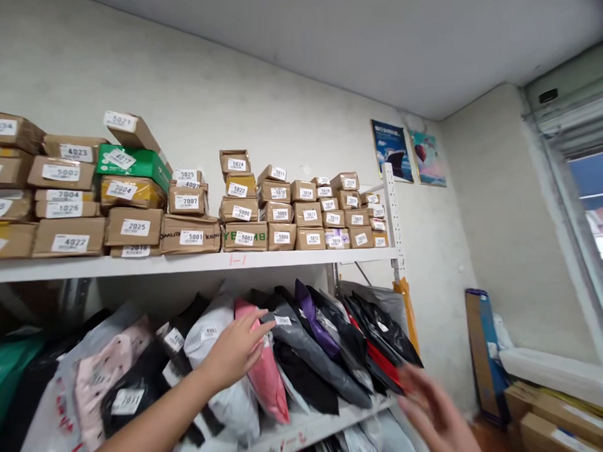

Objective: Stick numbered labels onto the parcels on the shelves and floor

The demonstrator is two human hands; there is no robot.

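Note:
My left hand (235, 349) reaches into the lower shelf and rests with its fingers apart on a pink soft parcel (266, 377) and the white bag (222, 363) beside it. It grips nothing that I can see. A grey bag (312, 359) leans just right of the fingertips. My right hand (437, 413) hovers blurred in front of the shelf's right end, fingers spread and empty, near the black bags (381, 339).
White metal shelving (193, 263) fills the left. The top shelf holds several numbered cardboard boxes (261, 214). The lower shelf is packed with standing poly mailers. Cardboard boxes (549, 415) sit on the floor at right below a window (599, 239). Two posters (408, 151) hang on the wall.

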